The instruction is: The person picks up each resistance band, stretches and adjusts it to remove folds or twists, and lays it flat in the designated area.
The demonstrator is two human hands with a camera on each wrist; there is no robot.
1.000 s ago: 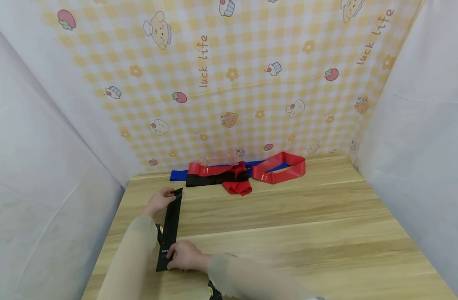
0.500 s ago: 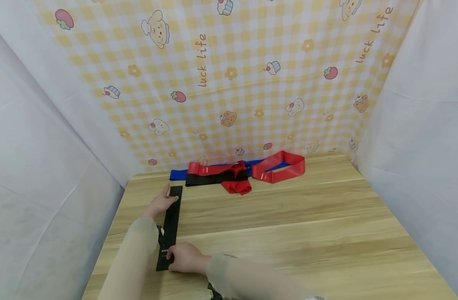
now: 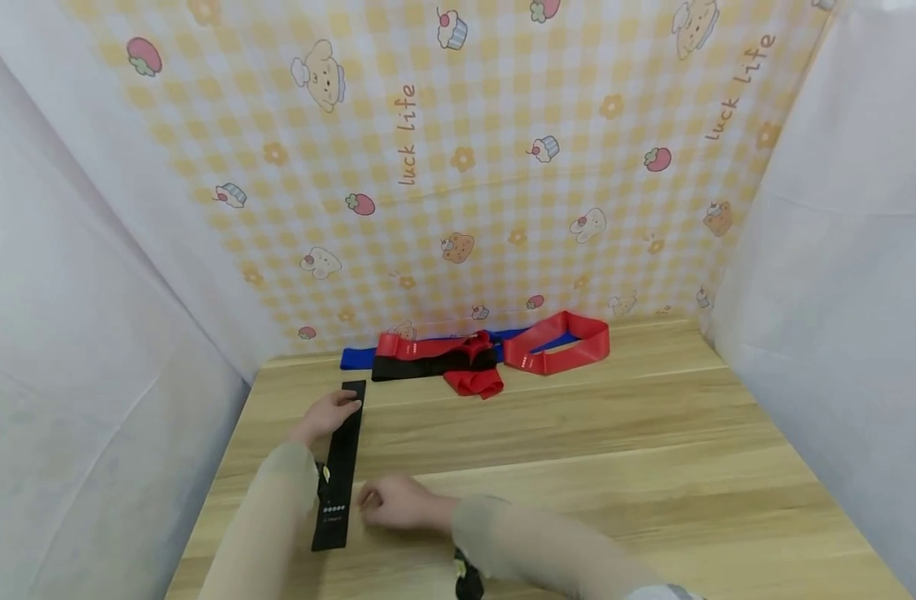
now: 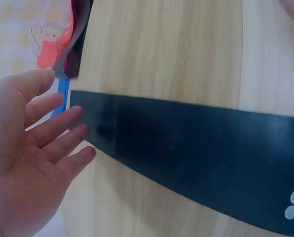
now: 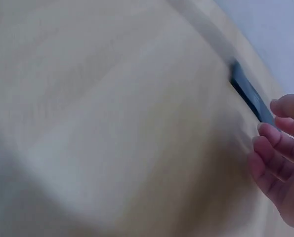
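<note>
A black resistance band (image 3: 342, 467) lies flat and lengthwise on the left part of the table, with a row of pale dots near its close end. At its far end is my left hand (image 3: 332, 415), fingers spread and relaxed over the band; the left wrist view shows the palm and the band (image 4: 186, 153) with nothing gripped. My right hand (image 3: 405, 502) hovers just right of the band's close end, apart from it. Its fingers are loosely curled and hold nothing, as the right wrist view shows the hand (image 5: 282, 153) too.
Along the back of the wooden table (image 3: 578, 467) lie more bands: a blue one (image 3: 357, 358), a black one (image 3: 408, 367), a bunched red one (image 3: 475, 383) and a red loop (image 3: 558, 358). A checked cloth (image 3: 465, 183) hangs behind; white cloth (image 3: 67, 333) closes the sides.
My right hand has let go of the band's close end and moved right. The left hand, which pinched the far end, has let go and stays over it. The band now lies flat.
</note>
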